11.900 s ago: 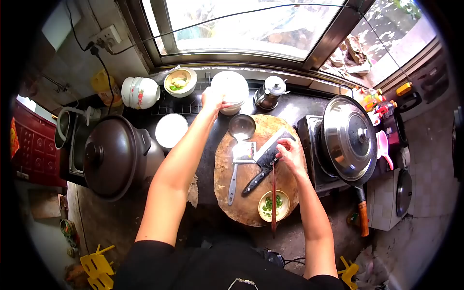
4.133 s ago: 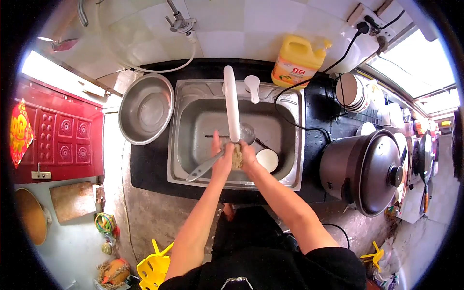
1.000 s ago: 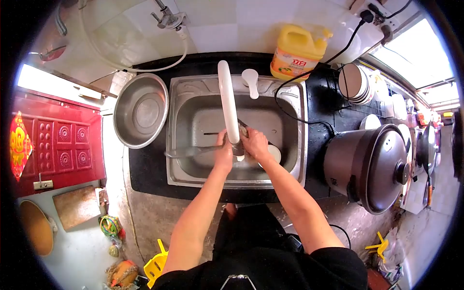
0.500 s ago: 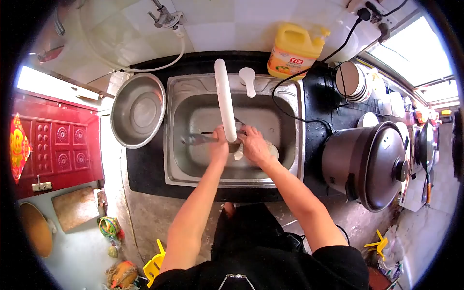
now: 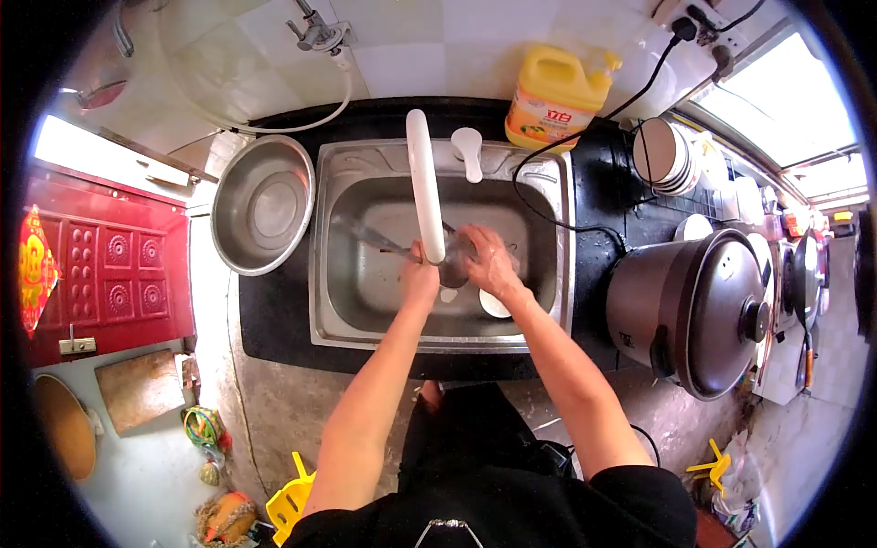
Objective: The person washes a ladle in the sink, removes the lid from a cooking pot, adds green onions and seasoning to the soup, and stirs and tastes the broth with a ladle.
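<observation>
Both hands are inside the steel sink (image 5: 365,342), partly behind the white faucet spout (image 5: 424,187). My left hand (image 5: 421,281) is closed around a long metal utensil (image 5: 379,239), which is blurred and points up and left. Against a rounded dark grey part between the hands, my right hand (image 5: 491,265) has its fingers curled; this looks like the utensil's other end, though its exact shape is hidden. A small white dish (image 5: 494,305) lies in the sink under my right wrist. Beside it is a small pale piece (image 5: 448,295).
Left of the sink rests a metal basin (image 5: 265,205). A yellow detergent jug (image 5: 553,100) stands behind, near the faucet lever (image 5: 468,151). To the right are a large lidded cooker (image 5: 667,310), stacked bowls (image 5: 665,155) and a black cord (image 5: 548,215) crossing the sink's edge.
The utensil's left end has swung upward. My right hand has shifted slightly right and up, and the left hand slightly down. More of the grey part and the white dish now shows.
</observation>
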`<state>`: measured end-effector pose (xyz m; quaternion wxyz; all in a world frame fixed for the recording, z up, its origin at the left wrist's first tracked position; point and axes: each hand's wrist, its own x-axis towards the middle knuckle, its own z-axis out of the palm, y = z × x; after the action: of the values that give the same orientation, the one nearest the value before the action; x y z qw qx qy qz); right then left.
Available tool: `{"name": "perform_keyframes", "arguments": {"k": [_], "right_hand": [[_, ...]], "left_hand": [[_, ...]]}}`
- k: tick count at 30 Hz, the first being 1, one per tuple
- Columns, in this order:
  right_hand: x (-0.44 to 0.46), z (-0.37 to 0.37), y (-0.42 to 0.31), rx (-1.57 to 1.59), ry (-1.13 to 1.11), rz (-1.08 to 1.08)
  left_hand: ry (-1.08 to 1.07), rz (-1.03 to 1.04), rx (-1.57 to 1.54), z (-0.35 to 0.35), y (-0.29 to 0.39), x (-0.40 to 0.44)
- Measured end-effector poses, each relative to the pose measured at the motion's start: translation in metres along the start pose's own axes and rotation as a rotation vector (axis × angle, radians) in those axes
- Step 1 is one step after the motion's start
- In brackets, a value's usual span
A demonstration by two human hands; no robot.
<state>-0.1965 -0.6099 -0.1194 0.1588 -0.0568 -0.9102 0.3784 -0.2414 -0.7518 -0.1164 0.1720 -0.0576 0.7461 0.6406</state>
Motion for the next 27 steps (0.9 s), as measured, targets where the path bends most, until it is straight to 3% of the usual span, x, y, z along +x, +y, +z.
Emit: {"name": "perform_keyframes", "arguments": {"k": [1, 4, 5, 8, 9, 12, 13, 16, 18, 19, 21, 22, 23, 26, 27], "right_hand": [[-0.002, 0.012, 0.000, 0.039, 0.052, 0.051], [-0.009, 0.030, -0.007, 0.927, -0.005, 0.742], [-0.010, 0.033, -0.012, 1.269, 0.047, 0.982], [-0.020, 0.047, -0.014, 1.383, 0.106, 1.069], [-0.021, 0.055, -0.011, 1.124, 0.209, 1.191], [-0.018, 0.046, 0.029, 0.988, -0.109, 0.992], [-0.013, 0.043, 0.035, 1.017, -0.093, 1.004], [-0.006, 0.029, 0.034, 1.315, 0.104, 1.329], [-0.012, 0.051, 0.032, 1.226, 0.075, 1.177], [-0.015, 0.075, 0.043, 0.964, 0.059, 1.149], [-0.024, 0.094, 0.035, 0.440, -0.014, 0.746], [-0.016, 0.049, -0.017, 0.314, -0.107, 0.592], [-0.008, 0.035, -0.020, 0.219, -0.295, 0.402], [0.012, 0.004, -0.027, 0.077, 0.064, -0.050], [0.024, -0.011, -0.035, 0.011, 0.143, -0.041]], "left_hand": [[0.018, -0.061, -0.128, 0.004, -0.001, 0.000], [0.029, -0.325, -0.793, 0.011, -0.002, 0.000], [0.071, -0.375, -0.807, 0.012, -0.002, -0.002], [0.026, 0.071, 0.017, 0.006, -0.015, -0.010], [0.015, 0.052, 0.039, 0.003, -0.009, -0.015], [-0.201, -0.050, 0.171, -0.028, 0.034, -0.025], [-0.129, 0.052, 0.148, -0.032, 0.032, -0.030], [-0.220, 0.278, 0.069, -0.048, 0.035, -0.040], [-0.142, 0.334, 0.113, -0.039, 0.041, -0.054], [-0.105, 0.360, 0.135, -0.036, 0.044, -0.060], [-0.012, 0.247, 0.065, -0.035, 0.039, -0.060], [0.033, 0.189, 0.030, -0.036, 0.037, -0.060], [0.072, 0.117, -0.050, -0.039, 0.038, -0.062], [0.202, -0.102, -0.329, -0.053, 0.043, -0.065], [0.258, -0.179, -0.452, -0.057, 0.044, -0.065]]}}
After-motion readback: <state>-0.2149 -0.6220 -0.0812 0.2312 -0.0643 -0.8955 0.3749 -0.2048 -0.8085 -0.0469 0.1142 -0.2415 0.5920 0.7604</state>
